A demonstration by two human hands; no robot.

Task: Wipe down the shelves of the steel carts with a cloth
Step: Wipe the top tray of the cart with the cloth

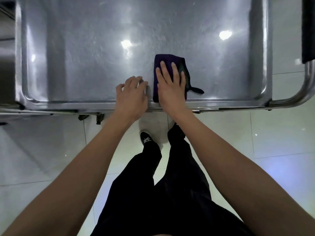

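Observation:
The steel cart's top shelf fills the upper half of the head view, shiny and streaked, with a raised rim. A folded dark purple cloth lies on it near the front edge. My right hand presses flat on the cloth with straight fingers. Just left of the cloth, my left hand rests on the shelf at the front rim, its fingers loosely bent and holding nothing.
The cart's tubular handle curves out at the right. A dark object hangs at the upper right edge. Another steel surface stands to the left. My legs and a black shoe are on the white tiled floor below.

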